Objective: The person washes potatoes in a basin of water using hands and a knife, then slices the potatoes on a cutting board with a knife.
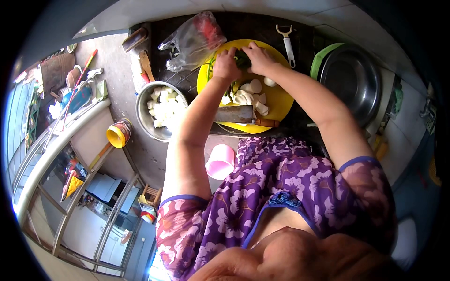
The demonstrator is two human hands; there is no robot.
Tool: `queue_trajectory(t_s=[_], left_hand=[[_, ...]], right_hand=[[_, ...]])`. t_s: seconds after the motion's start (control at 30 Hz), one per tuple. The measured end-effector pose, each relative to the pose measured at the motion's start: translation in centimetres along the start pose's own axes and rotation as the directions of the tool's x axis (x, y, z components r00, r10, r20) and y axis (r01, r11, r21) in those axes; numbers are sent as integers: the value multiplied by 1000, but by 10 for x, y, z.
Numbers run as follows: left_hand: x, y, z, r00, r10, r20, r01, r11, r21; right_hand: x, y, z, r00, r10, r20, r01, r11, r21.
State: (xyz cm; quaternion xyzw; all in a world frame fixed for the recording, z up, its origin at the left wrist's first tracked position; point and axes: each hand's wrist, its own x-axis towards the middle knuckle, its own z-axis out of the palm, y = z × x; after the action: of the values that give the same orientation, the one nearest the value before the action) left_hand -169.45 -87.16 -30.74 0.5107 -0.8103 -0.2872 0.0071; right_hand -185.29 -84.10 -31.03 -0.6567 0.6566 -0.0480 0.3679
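On the yellow round board (pixel 283 98), my left hand (pixel 227 64) and my right hand (pixel 258 58) are both closed around a bunch of dark green vegetables (pixel 241 60) at the far side. Stems of the greens hang down below my left hand. White slices and chunks (pixel 243 97) lie on the board nearer to me. A cleaver (pixel 234 114) with a wooden handle rests across the near edge of the board. To the left, a metal bowl (pixel 144 117) holds white chunks. The fingertips are partly hidden by the greens.
A clear plastic bag (pixel 190 47) with something red lies behind the board. A peeler (pixel 287 44) is at the back right, left of a dark metal basin (pixel 351 82). A pink container (pixel 220 161) stands below the counter's front edge; a yellow bucket (pixel 119 133) is further left.
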Motion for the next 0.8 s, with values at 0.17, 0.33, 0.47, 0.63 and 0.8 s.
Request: queue_trajectory(t_s=[0.17, 0.33, 0.47, 0.63, 0.8], left_hand=[[12, -1, -22, 999, -36, -6, 35, 991, -131], [6, 13, -59, 999, -28, 20, 29, 998, -58], [-5, 9, -82, 999, 41, -25, -43, 998, -51], [-10, 53, -102, 991, 119, -57, -119, 993, -4], [-2, 146, -96, 918, 386, -86, -392, 917, -69]], right_hand=[[8, 4, -3, 995, -69, -77, 78, 990, 121], [6, -4, -10, 973, -160, -169, 196, 954, 228], [8, -22, -1, 939, -218, -266, 294, 910, 292], [-28, -21, -36, 903, -203, -378, 329, 894, 305], [-99, 34, -78, 746, -203, -634, 417, 885, 208]])
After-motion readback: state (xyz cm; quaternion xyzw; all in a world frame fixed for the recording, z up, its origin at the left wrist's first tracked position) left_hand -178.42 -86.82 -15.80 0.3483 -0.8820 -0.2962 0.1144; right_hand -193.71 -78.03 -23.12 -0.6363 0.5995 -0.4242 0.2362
